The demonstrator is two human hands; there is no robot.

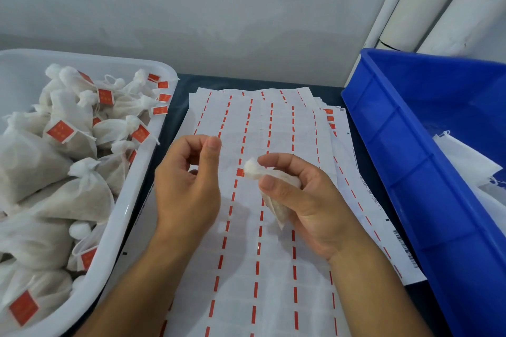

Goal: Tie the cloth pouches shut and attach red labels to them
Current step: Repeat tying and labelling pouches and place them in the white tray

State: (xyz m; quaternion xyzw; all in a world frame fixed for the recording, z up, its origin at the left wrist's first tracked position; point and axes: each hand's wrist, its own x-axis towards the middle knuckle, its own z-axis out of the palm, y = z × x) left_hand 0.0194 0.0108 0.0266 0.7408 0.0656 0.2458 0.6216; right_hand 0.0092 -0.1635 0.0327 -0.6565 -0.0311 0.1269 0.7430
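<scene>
Blue bin (410, 150) on your right, white tub (131, 189) of tagged pouches left, used label sheets (273, 268) between. Your right hand (309, 205) grips a small cloth pouch (273, 191) above the sheets, thumb and forefinger clamped at its gathered neck. Your left hand (186, 180) pinches, probably the drawstring; too thin to tell. Pouch looks soft, light, squashy: hold the neck, not the belly.

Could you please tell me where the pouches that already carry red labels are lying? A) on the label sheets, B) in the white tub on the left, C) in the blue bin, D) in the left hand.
B: the labelled pouches are piled in the white tub on the left.
</scene>
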